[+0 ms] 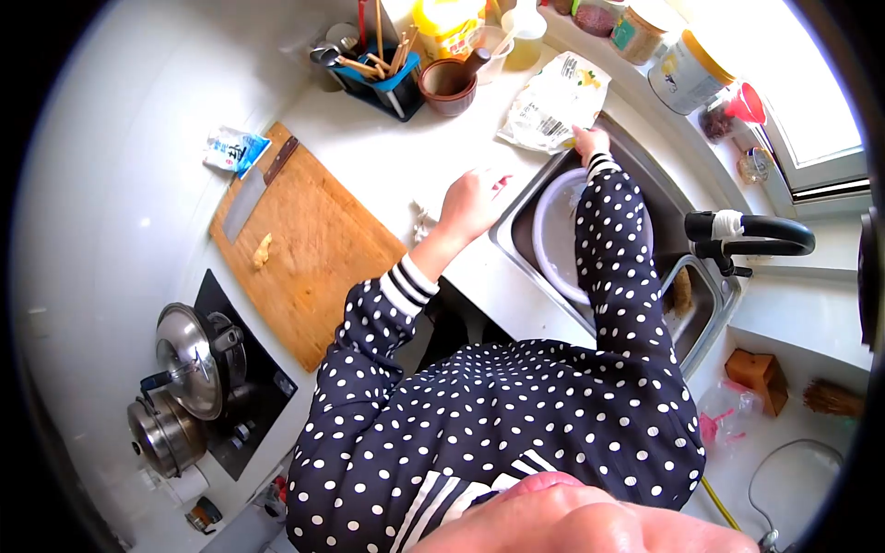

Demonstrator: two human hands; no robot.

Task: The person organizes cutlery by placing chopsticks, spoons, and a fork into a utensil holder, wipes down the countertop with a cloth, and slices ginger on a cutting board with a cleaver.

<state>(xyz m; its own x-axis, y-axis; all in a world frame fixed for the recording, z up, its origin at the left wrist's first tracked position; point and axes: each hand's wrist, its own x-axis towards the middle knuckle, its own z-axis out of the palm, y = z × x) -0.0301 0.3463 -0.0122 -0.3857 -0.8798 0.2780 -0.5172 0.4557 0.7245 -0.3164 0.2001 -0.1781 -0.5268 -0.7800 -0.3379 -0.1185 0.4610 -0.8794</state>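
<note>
My right hand (591,144) is at the lower right corner of a white printed plastic bag (556,100), its fingers closed on the bag's edge. The bag lies on the white counter behind the sink (636,138). Over the counter left of the sink is my left hand (472,201), fingers loosely apart and nothing visible in it. A small crumpled white thing (423,223) lies beside that wrist. Below my right forearm, a pale round basin (550,241) sits in the sink, partly hidden by the sleeve.
A cutting board (318,263) carries a cleaver (247,205) and a ginger piece (263,251). Near it lies a blue-white packet (236,150). A utensil holder (392,90) and brown mortar (448,88) stand behind. The black faucet (756,235) is right; a lidded pan (192,359) is left.
</note>
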